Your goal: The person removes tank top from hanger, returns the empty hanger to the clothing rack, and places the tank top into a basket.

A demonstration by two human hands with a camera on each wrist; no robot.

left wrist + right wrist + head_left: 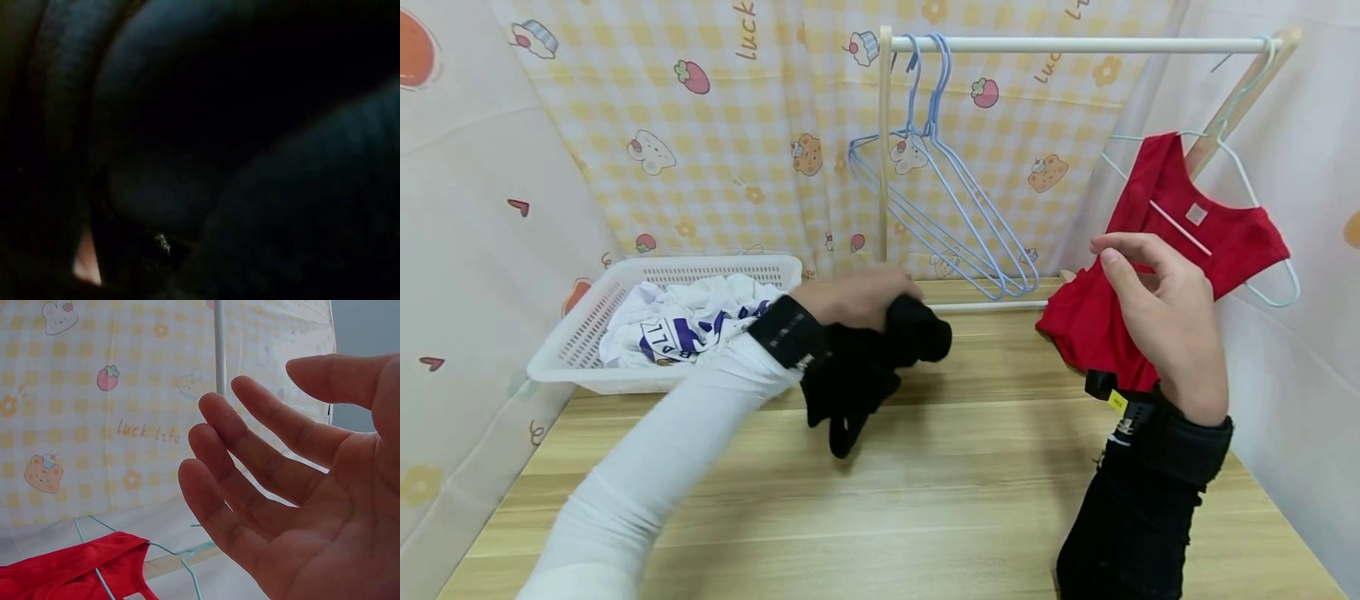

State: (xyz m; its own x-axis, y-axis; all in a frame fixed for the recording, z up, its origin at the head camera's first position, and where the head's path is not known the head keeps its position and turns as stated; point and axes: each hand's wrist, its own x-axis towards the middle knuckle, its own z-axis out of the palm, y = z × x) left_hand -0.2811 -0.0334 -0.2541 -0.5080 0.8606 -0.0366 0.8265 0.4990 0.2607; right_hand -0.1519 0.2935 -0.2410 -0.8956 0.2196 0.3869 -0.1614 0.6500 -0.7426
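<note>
My left hand (pixel 865 298) grips a bunched black garment (pixel 850 371) above the tabletop, in front of the basket's right end. Part of the cloth bulges out past the fingers, and a strap-like loop dangles below. The left wrist view is almost filled by dark cloth. Over on the right, my right hand (pixel 1176 321) is raised with nothing in it, its fingers loosely bent and apart in the right wrist view. Behind it a red sleeveless top (pixel 1157 183) hangs on a pale green hanger (pixel 1238 158) at the rack's right end.
A white plastic basket (pixel 553 354) with white and purple clothes (pixel 677 325) stands at the left. Several blue hangers (pixel 970 208) hang near the left end of the rack's white bar (pixel 1075 45). Patterned curtains (pixel 715 150) enclose the wooden table (pixel 880 517).
</note>
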